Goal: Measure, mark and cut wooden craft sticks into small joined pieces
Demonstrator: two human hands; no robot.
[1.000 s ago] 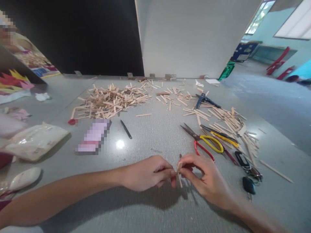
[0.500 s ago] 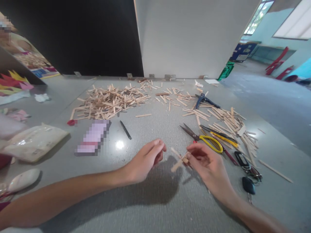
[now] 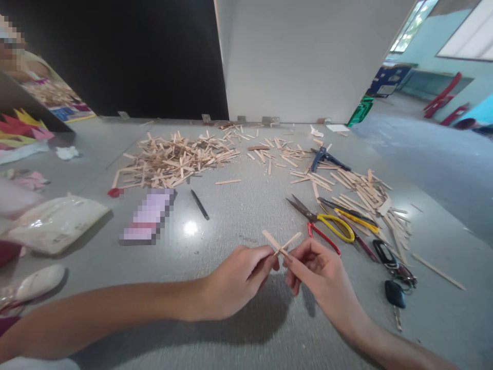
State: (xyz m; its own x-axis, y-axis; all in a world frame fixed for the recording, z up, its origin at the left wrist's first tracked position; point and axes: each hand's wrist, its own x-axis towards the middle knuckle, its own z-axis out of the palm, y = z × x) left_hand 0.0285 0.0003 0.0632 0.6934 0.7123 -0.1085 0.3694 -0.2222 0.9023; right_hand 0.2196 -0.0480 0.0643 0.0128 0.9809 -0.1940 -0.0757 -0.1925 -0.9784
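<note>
We've got some keys (image 3: 395,294) on the right side of the table (image 3: 231,210), and over on the left a pale plastic bag (image 3: 57,223) with a rounded white thing (image 3: 41,281) near it. At the back we see a black panel (image 3: 134,56) right beside a white panel (image 3: 300,56), plus a bit of blue floor (image 3: 427,154) off to the right.

Grey table (image 3: 239,216): stick pile (image 3: 173,159), scissors (image 3: 308,213), pen (image 3: 199,204), keys (image 3: 395,294) etc.

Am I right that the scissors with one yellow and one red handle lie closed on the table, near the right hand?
Not quite: the head view shows the scissors lying open, their blades apart. They do lie near the right hand.
</note>
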